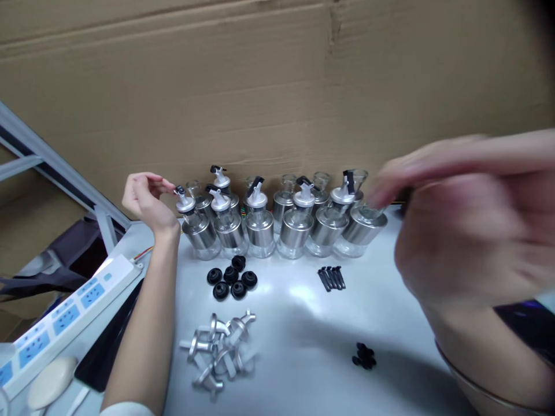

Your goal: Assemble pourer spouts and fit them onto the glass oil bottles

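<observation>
My left hand (150,199) is at the left end of a row of glass bottles with steel bands, fingertips pinched at the black flip cap (179,189) on a silver pourer (185,203). That pourer sits on the leftmost front bottle (200,233). Close to the camera at the right, my right hand (463,231) is blurred, its fingers curled together; a dark smudge shows by the fingertips, too smeared to name. Behind them stands the rightmost front bottle (361,231), its glass mouth without a pourer. Several other front bottles wear silver pourers with black caps.
On the white table (299,358) lie black rubber stoppers (231,274), loose silver pourer tops (223,349), black flip levers (332,278) and small black pieces (365,356). A power strip (65,318) and a dark phone (108,341) are at left. Cardboard (277,86) stands behind.
</observation>
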`<state>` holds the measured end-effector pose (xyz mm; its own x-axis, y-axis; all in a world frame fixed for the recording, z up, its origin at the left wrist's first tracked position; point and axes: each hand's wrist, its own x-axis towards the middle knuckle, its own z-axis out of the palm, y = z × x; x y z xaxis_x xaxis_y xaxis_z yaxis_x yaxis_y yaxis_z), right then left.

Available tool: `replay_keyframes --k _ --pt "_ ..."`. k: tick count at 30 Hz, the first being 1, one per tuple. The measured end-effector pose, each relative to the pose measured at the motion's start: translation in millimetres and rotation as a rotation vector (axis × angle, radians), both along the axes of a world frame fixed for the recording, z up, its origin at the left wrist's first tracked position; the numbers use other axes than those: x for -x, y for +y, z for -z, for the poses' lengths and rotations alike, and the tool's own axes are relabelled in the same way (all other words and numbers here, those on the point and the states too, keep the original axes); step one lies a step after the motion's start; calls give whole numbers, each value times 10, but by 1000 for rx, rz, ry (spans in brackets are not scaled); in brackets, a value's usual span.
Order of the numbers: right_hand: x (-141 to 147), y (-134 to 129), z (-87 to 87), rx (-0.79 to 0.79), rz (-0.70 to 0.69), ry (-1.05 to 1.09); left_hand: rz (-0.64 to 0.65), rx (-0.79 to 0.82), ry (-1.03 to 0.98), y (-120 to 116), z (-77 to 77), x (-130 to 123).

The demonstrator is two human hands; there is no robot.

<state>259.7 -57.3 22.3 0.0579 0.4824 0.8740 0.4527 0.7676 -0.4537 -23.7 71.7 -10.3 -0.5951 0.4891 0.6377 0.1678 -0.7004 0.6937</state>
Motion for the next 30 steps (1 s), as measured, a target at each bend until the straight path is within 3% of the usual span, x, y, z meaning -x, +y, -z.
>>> replay_keyframes --k 4,7,9,14,19,26,30 --pt "337 -116 17 391 -400 -681 -34 3 15 23 6 -29" --pt "532 -132 233 643 -440 -1119 -57 10 23 44 22 -39" --pt "647 -124 405 658 -453 -1245 -61 24 34 43 24 -42" --pt "819 -78 687 656 -470 -1256 -90 59 52 20 -2 -74" --pt "833 -35 785 642 -500 -1238 -151 88 79 25 3 -103" --pt "724 32 617 625 -473 -1156 -209 117 193 -11 -6 -43" --pt "667 56 507 631 -478 -1096 -310 130 331 -59 45 -48"
